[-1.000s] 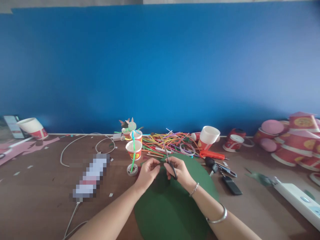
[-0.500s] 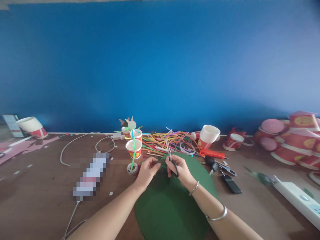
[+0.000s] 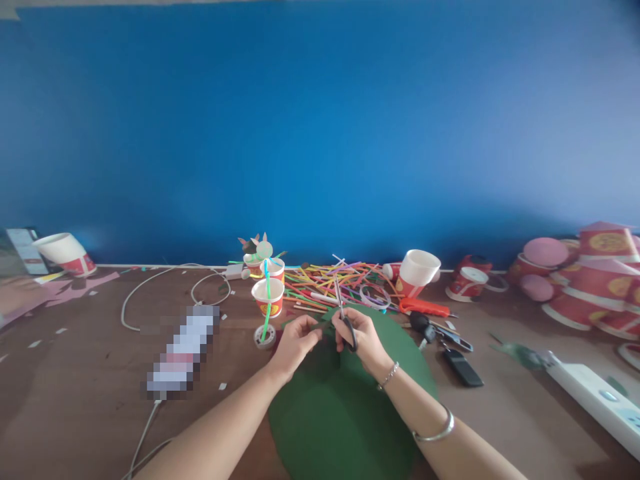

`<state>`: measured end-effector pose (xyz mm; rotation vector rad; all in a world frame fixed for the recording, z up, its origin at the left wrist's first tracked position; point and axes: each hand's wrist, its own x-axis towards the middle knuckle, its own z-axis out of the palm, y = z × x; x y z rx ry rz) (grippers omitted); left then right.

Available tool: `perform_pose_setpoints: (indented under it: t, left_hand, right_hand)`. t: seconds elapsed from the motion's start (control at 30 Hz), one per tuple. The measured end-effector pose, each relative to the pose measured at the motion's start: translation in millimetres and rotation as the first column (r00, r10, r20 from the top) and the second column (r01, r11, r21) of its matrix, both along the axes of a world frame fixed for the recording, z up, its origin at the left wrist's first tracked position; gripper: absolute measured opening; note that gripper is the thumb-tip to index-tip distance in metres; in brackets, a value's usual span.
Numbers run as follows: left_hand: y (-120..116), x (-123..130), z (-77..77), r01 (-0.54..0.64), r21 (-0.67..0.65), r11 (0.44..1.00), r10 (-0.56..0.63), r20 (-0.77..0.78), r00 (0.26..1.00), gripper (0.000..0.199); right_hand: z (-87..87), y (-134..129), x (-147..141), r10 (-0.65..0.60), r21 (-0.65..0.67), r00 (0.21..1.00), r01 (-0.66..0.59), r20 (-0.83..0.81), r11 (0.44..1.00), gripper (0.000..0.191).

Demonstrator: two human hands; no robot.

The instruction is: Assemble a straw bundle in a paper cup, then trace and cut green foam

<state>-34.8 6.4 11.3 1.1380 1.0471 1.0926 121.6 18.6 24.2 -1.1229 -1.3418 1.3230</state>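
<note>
My right hand (image 3: pixel 361 337) is closed round the dark handles of a pair of scissors (image 3: pixel 339 293), whose metal blades point up and away from me. Close beside it, my left hand (image 3: pixel 299 340) pinches a small piece of dark green paper (image 3: pixel 323 325). Both hands are over a large rounded sheet of green paper (image 3: pixel 350 413) on the table. The fingers partly hide the small piece, and I cannot tell whether it is joined to the sheet.
Behind my hands lie colourful sticks (image 3: pixel 320 283). Paper cups (image 3: pixel 267 297) and a green straw stand left of them; a taller cup (image 3: pixel 417 273), a red-handled tool (image 3: pixel 425 307) and keys (image 3: pixel 463 367) sit right. A power strip (image 3: pixel 595 400), phone (image 3: pixel 183 353) and cables flank the sheet.
My hands have barely moved; the small green piece has shifted slightly between my fingers. At the far left edge, another person's blurred hand has come in over the pink paper.
</note>
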Motion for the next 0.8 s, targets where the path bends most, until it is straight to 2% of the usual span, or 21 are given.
perform_pose_setpoints:
  t: [0.47, 0.67, 0.8]
  left_hand:
    - [-1.0, 0.1, 2.5, 0.016, -0.019, 1.000, -0.016, 0.016, 1.000, 0.020]
    - [-0.7, 1.1, 5.8, -0.042, -0.048, 0.998, 0.048, 0.121, 0.992, 0.030]
    - [0.1, 1.8, 3.2, -0.024, -0.028, 0.999, 0.027, 0.106, 0.994, 0.029]
  right_hand:
    - [-0.3, -0.4, 0.6, 0.064, 0.018, 0.998, -0.063, -0.026, 0.998, 0.024]
    - [-1.8, 0.1, -1.5, 0.097, -0.006, 0.995, -0.097, -0.024, 0.995, 0.024]
    - [-3.4, 0.1, -2.1, 0.088, 0.000, 0.996, -0.088, -0.030, 0.996, 0.024]
